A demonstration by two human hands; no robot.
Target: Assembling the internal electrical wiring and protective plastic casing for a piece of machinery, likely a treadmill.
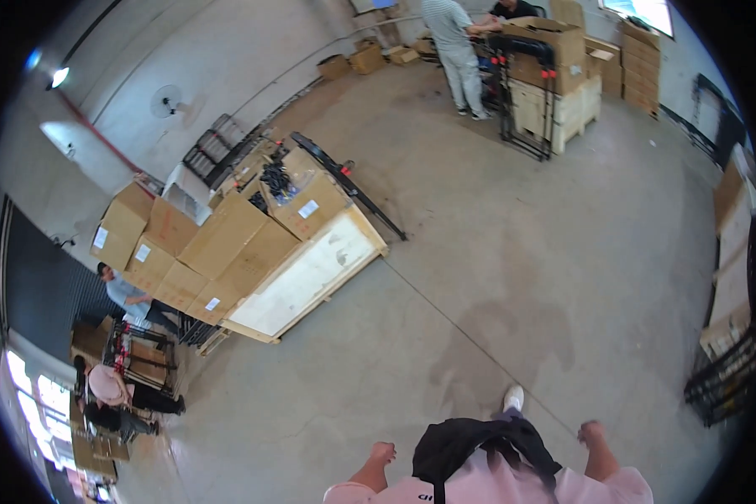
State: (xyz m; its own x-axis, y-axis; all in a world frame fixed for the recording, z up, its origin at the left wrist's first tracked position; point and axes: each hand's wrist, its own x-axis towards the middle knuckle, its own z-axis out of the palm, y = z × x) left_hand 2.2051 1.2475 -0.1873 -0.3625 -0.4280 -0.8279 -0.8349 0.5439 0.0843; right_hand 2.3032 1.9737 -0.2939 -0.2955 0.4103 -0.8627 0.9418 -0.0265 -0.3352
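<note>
My left hand (384, 452) hangs low on the left of my body, its fingers curled in, with nothing seen in it. On the other side my right hand (590, 431) is held a little out from my body, fingers also curled and no object showing. Neither hand touches anything. Between them a black bag or bundled cloth (466, 438) lies across the front of my pink shirt (500, 483). One white shoe (515, 397) shows ahead of it on the grey floor.
Cardboard boxes (227, 244) stand on a wooden crate (307, 277) at left. Black metal frames (525, 101) lean by another crate (575, 113) at the far right. More frames (722, 378) lie at the right rim. Several people work at the far side and left.
</note>
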